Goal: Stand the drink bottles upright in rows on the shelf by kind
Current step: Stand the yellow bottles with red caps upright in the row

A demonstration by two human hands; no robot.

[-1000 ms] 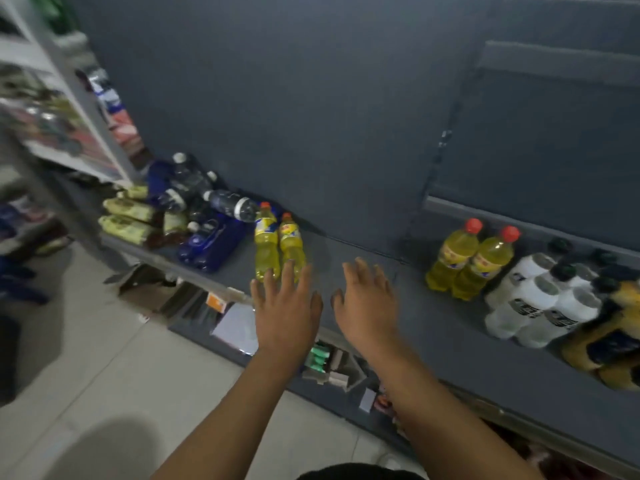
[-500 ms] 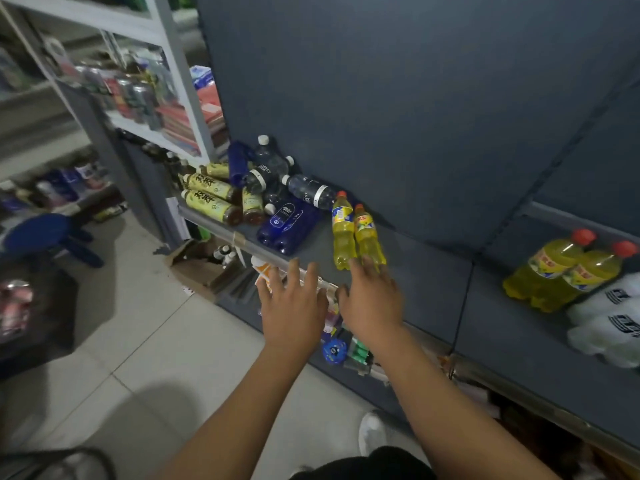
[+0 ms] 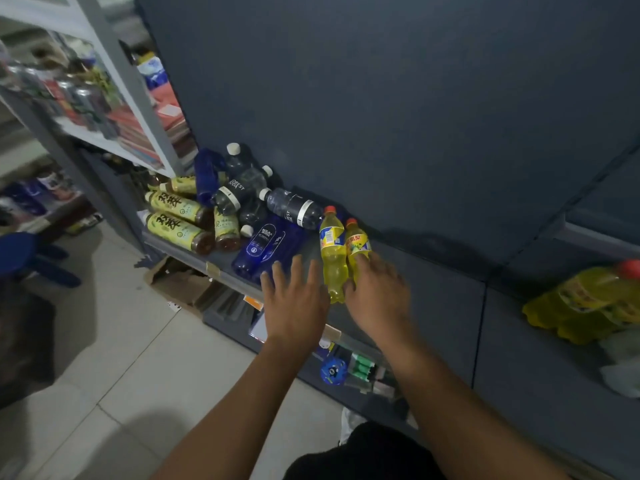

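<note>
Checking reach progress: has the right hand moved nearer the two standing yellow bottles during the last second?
Yes. The right hand moved forward and left toward the yellow bottles; its fingertips now reach the right bottle's lower body.

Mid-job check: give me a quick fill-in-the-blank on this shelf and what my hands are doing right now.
1. The left hand holds ____.
2. The right hand is next to the two upright bottles, whose drink is ____ in colour.
3. The blue bottles lie on their ____.

Missing words: nothing; yellow; sides.
</note>
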